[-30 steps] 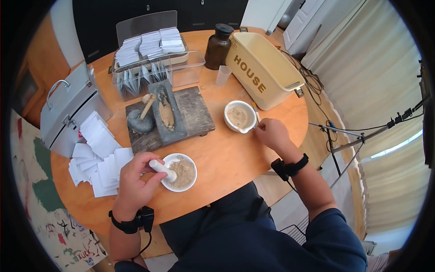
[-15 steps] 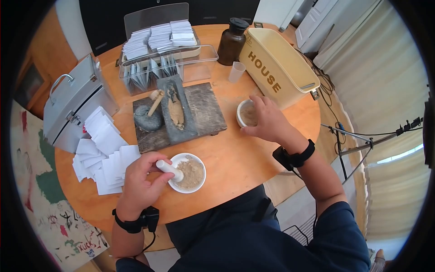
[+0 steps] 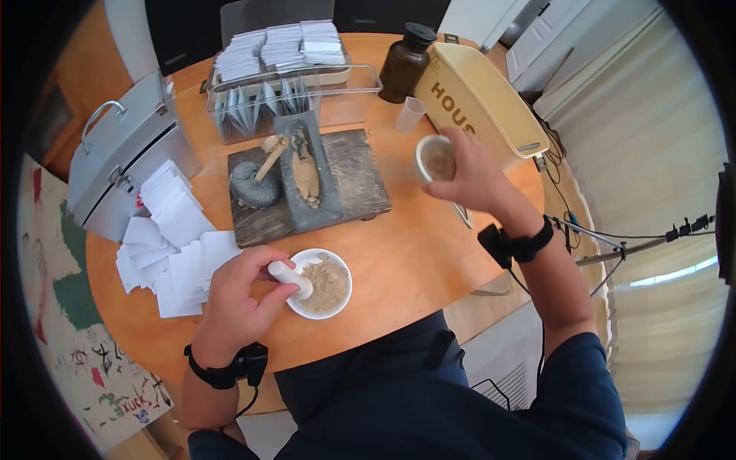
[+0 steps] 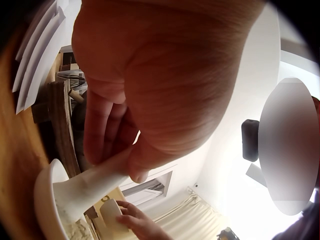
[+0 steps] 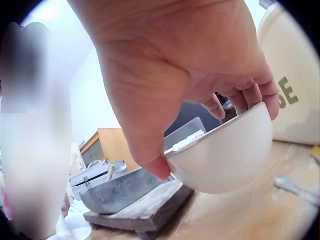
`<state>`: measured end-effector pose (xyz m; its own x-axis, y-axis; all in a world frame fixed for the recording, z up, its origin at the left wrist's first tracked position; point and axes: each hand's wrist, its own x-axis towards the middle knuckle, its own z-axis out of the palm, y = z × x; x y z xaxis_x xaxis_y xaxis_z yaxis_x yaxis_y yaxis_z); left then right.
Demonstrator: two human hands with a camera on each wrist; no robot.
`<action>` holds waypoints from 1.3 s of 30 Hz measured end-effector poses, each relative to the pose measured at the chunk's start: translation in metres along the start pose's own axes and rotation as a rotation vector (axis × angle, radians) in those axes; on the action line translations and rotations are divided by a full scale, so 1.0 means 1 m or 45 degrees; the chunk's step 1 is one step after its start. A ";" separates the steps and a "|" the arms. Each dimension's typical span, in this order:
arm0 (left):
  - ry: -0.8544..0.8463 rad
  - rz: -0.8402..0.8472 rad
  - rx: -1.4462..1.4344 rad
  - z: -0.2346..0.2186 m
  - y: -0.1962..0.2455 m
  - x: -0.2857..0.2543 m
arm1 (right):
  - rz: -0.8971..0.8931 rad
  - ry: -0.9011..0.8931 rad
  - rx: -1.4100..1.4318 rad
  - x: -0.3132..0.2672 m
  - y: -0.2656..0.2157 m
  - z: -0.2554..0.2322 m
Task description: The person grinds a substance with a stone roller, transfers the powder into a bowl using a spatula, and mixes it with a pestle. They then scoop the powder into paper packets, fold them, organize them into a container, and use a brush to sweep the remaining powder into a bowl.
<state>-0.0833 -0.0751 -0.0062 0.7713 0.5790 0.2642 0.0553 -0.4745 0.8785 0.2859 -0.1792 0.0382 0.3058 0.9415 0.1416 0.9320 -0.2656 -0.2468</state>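
Observation:
My left hand (image 3: 239, 303) pinches a white pestle (image 3: 287, 276) between thumb and fingers. The pestle leans in a white mortar bowl (image 3: 349, 290) of pale brown powder (image 3: 328, 284) at the table's near side. My right hand (image 3: 481, 175) grips a second white bowl (image 3: 421, 159) by its rim, thumb on one side and fingers on the other. In the right wrist view this bowl (image 5: 225, 155) is held above the table, tilted. Brown powder (image 3: 438, 162) shows inside it. A metal-handled utensil (image 5: 295, 190) lies on the table below.
A dark wooden board (image 3: 360, 180) bears a grey stone trough (image 3: 326, 201) with powder and a round stone piece (image 3: 257, 190). Behind stand a brown bottle (image 3: 405, 67), plastic cup (image 3: 411, 115) and cream bin (image 3: 491, 92). White paper packets (image 3: 176, 211) and a silver case (image 3: 123, 169) are left.
My right hand has moved onto the second bowl, gripped its rim and lifted it, uncovering the utensil beside it. The left hand keeps holding the pestle in the near bowl.

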 end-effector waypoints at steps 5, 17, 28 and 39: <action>-0.034 0.021 0.010 -0.001 0.003 0.002 | -0.078 -0.032 0.070 -0.036 -0.015 0.019; 0.064 -0.048 -0.057 0.006 -0.002 0.000 | -0.021 -0.062 0.113 -0.074 -0.050 0.035; 0.048 -0.011 -0.014 0.006 -0.001 0.000 | 0.549 0.127 0.139 -0.091 0.051 0.034; 0.061 -0.077 -0.091 0.006 -0.006 0.000 | 0.620 0.105 -0.025 -0.075 0.040 0.041</action>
<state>-0.0797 -0.0767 -0.0136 0.7365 0.6371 0.2273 0.0538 -0.3902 0.9192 0.2918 -0.2521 -0.0212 0.7206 0.6875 0.0898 0.6800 -0.6754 -0.2854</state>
